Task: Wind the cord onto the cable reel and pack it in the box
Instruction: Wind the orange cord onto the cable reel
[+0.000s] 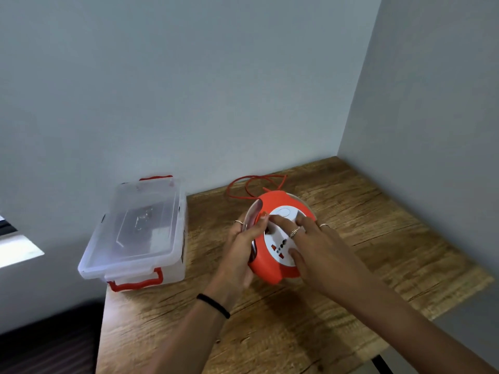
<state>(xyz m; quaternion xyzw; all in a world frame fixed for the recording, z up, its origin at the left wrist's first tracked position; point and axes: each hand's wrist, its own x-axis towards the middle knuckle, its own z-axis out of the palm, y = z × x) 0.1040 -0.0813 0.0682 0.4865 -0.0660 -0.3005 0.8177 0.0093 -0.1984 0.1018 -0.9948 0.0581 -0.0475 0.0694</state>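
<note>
I see the reel (280, 238) tilted up on edge, its white socket face turned toward me, its round orange body leaning back to the wall. My left hand (240, 247) curls round its left rim, thumb on the face. My right hand (318, 244) lies flat on the face, fingers straight and spread. Past the fingertips, the red cord (251, 184) loops loose on the table (351, 211). Left of my left fingers sits the clear box (137, 233), lid on, red handles.

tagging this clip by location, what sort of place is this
Probably a room corner in a home or small office: a wood-grain table stands against plain grey walls, with a clear plastic storage box with red handles on it.
</note>
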